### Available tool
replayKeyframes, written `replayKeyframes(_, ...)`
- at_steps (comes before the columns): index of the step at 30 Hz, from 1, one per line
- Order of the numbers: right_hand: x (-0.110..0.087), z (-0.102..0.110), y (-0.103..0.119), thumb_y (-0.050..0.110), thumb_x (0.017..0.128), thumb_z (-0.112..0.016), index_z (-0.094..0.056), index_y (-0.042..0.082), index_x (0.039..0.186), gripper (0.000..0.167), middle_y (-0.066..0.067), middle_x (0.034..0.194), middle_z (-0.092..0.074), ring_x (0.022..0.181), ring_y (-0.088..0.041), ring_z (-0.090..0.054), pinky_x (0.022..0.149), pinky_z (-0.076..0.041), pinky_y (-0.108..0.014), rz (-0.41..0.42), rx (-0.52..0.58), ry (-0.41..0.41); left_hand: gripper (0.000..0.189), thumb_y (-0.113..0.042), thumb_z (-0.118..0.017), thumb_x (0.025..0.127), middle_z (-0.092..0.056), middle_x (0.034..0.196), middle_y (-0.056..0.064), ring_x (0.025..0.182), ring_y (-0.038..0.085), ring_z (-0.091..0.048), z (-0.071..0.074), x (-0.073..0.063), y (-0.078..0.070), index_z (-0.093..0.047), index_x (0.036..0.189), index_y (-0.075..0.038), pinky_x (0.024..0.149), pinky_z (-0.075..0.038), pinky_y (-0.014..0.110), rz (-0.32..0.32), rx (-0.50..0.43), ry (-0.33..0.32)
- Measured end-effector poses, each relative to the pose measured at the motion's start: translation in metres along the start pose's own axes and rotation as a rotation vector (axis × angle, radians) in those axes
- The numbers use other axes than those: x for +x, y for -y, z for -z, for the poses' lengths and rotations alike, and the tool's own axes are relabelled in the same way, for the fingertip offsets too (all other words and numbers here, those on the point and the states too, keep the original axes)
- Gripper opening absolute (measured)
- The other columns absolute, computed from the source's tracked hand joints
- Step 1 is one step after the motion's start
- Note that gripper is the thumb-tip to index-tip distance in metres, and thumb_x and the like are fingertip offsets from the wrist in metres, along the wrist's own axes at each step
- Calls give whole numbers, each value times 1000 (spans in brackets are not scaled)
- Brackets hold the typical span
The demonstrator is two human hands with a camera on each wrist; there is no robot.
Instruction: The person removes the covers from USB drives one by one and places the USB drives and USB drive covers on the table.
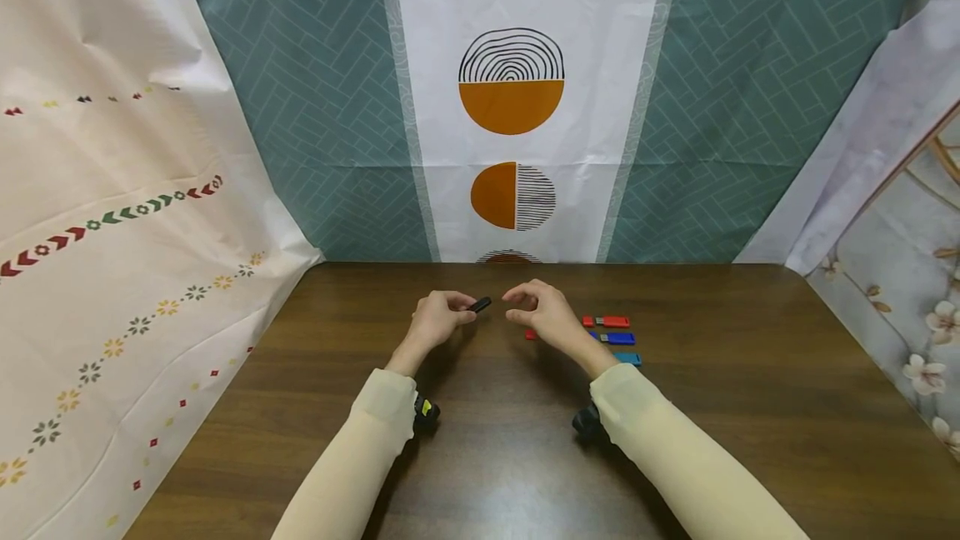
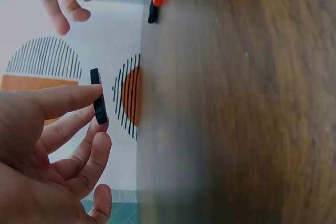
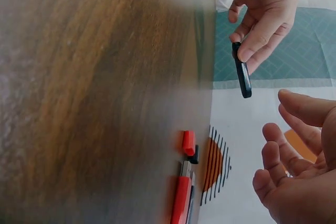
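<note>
My left hand [image 1: 435, 319] pinches a slim black USB stick [image 1: 480, 304] between thumb and fingertips, raised over the table. The left wrist view shows the black USB stick [image 2: 97, 98] seen edge-on, with the forefinger across it. My right hand [image 1: 550, 317] hovers a short way to the right, fingers loosely bent and nothing between them. A gap separates its fingertips from the stick's free end, as the right wrist view also shows. Under and beside the right hand lie a small red piece [image 1: 530, 335] and a red USB stick [image 1: 615, 322] with its metal plug bare.
Left of the red stick's plug sits a red cap [image 1: 588, 321]. Below them lie a blue USB stick [image 1: 618, 338] and a teal USB stick [image 1: 628, 358], partly hidden by the right wrist. The brown wooden table [image 1: 495, 457] ends at a patterned cloth backdrop [image 1: 337, 107].
</note>
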State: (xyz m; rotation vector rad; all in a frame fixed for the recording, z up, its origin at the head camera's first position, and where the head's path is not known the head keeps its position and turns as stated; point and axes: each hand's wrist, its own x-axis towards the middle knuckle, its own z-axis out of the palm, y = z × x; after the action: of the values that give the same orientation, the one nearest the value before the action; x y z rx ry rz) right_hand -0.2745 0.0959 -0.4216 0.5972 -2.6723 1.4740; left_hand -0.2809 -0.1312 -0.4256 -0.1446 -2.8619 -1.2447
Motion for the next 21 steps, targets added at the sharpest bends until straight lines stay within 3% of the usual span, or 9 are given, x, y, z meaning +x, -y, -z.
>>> replayKeyframes(11,-12,15,-2,9,93,-79,-75,4,119,27,-18,112,-66,88,-25,-47,75,-41,-36,5,7,-24,17,-17,-79,95,-75,98,1,98,24,-67,-3,-7,-15,-81,111,-14,97,-41,58,-52,-24,35)
replayKeyframes(17,-21,23,-10,9,93,-79,-74,4,121,29,-17,112,-65,89,-25,-49,74,-42,-35,-11,6,-36,17,-16,-79,95,-75,99,1,96,22,-68,-7,-11,-24,-81,111,-13,84,-53,43,-80,-45,51)
replayKeyframes(21,-26,26,-14,8,93,-79,-74,3,120,28,-18,111,-65,89,-25,-49,73,-42,-35,-9,10,-40,17,-16,-78,95,-76,99,1,96,20,-69,-11,-13,-29,-81,112,-13,81,-55,37,-104,-58,70)
